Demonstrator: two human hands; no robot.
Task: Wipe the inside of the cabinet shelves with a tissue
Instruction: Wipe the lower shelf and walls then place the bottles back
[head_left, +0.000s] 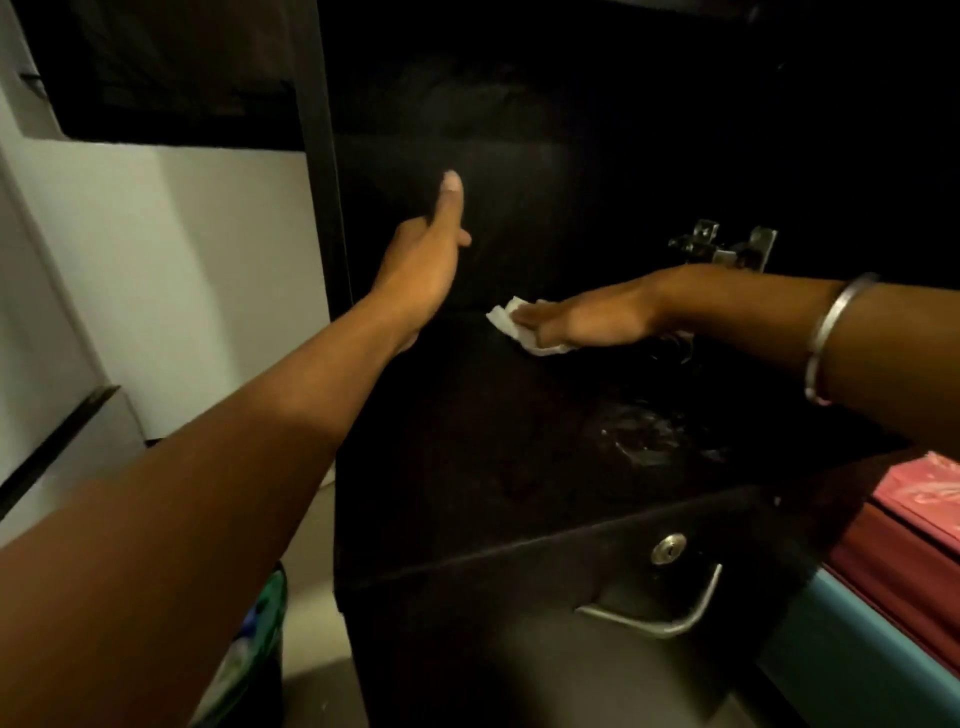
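the white tissue (519, 327) lies on the dark cabinet shelf (467, 415), far inside, pressed flat under the straight fingers of the right hand (592, 319). the left hand (426, 260) is spread open with its fingers straight, against the cabinet's left inner wall (395, 130). a metal bangle (826, 338) circles the right forearm.

Right hand (597, 317) on tissue (506, 319) on shelf (519, 441); left hand (426, 260) left.
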